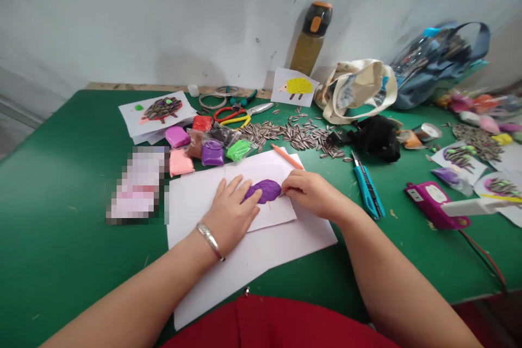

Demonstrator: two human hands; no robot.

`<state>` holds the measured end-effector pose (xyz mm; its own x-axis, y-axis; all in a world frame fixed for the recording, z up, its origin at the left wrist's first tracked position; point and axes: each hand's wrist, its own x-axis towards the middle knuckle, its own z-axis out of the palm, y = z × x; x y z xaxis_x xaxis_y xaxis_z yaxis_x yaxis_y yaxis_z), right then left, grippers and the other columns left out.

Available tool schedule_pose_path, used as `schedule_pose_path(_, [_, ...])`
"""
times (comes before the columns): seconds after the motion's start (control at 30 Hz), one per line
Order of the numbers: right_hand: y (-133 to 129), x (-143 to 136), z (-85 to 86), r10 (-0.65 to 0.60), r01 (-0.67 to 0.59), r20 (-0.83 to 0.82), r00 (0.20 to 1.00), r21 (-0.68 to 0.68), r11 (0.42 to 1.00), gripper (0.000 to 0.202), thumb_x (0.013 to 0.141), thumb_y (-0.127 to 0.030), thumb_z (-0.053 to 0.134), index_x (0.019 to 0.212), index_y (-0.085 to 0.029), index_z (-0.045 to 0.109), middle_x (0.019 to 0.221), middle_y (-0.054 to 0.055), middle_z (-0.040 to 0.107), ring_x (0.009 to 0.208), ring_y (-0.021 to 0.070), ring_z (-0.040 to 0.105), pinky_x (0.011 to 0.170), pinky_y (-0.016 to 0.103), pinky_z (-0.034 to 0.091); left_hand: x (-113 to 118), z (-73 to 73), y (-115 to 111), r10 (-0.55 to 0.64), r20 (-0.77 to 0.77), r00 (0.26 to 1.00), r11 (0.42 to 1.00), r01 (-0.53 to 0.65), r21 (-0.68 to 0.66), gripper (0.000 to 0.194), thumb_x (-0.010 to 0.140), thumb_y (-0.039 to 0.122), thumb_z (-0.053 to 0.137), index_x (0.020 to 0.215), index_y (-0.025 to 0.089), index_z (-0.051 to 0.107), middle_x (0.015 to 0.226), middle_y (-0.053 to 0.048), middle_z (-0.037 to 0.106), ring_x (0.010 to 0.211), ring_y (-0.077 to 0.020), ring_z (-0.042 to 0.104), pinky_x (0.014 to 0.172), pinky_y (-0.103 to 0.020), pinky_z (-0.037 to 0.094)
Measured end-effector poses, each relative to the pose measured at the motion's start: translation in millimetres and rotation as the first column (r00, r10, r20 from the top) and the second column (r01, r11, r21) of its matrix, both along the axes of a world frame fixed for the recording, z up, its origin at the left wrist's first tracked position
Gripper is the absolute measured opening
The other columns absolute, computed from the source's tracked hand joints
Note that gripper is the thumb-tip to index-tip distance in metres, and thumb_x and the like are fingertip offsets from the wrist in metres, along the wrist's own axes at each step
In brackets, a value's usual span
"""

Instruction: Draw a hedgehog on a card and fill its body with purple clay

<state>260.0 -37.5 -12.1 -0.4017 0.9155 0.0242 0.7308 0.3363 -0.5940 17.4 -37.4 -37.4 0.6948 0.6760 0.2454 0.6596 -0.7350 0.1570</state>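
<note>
A flattened oval of purple clay lies on a small white sheet of paper, which rests on larger white sheets. My left hand, with a silver bangle at the wrist, lies flat and spread on the paper. Its fingertips touch the clay's left side. At the clay's right edge, my right hand is closed in a pinch. Whatever its fingertips may hold is too small to make out. An orange pen lies just above the right hand.
Bagged clay, including a purple pack and green pack, lies behind the paper near sunflower seeds and scissors. A phone is at left. Right are a utility knife and a purple device.
</note>
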Motion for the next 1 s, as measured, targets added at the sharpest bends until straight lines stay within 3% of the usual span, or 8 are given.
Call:
schedule_pose_path(0.27, [5.2,0.9,-3.0,0.046,-0.047,0.014,0.999,0.078,0.996,0.021,0.088,-0.006,0.052,0.084,-0.018,0.068,0.086,0.004,0.064,0.086,0.0168,0.059,0.078,0.028,0.045,0.0,-0.5,0.6,-0.012,0.008,1.000,1.000,0.012,0.018,0.033,0.094,0.023,0.047,0.122,0.015,0.063,0.128,-0.018,0.058,0.125,-0.0391,0.046,0.100,-0.064,0.036])
schedule_pose_path(0.67, [7.4,3.5,-2.2,0.071,-0.067,-0.053,0.996,0.076,0.995,0.021,0.088,-0.009,0.050,0.082,-0.020,0.067,0.087,0.005,0.061,0.088,0.0174,0.060,0.080,0.029,0.044,0.2,0.1,0.2,-0.001,0.001,1.000,1.000,0.001,0.002,0.033,0.094,0.023,0.046,0.122,0.015,0.063,0.129,-0.017,0.058,0.126,-0.0376,0.045,0.101,-0.064,0.035])
schedule_pose_path(0.87, [5.1,9.5,1.2,-0.084,0.084,-0.043,0.996,0.008,0.996,0.019,0.086,-0.009,0.050,0.083,-0.021,0.064,0.083,0.000,0.065,0.078,0.0145,0.058,0.073,0.026,0.042,-0.1,-1.0,-0.2,0.003,0.010,1.000,1.000,-0.003,-0.001,0.033,0.094,0.022,0.047,0.121,0.015,0.063,0.129,-0.017,0.058,0.126,-0.0380,0.044,0.102,-0.064,0.034])
schedule_pose_path(1.0, [4.2,8.1,1.2,-0.051,0.051,-0.020,0.999,-0.011,0.999,0.019,0.086,-0.009,0.050,0.083,-0.020,0.065,0.083,-0.001,0.065,0.078,0.0134,0.057,0.072,0.025,0.041,0.4,-0.7,-0.8,0.014,0.006,1.000,1.000,-0.014,-0.008,0.032,0.095,0.023,0.046,0.121,0.017,0.063,0.130,-0.016,0.057,0.127,-0.0364,0.043,0.103,-0.062,0.033])
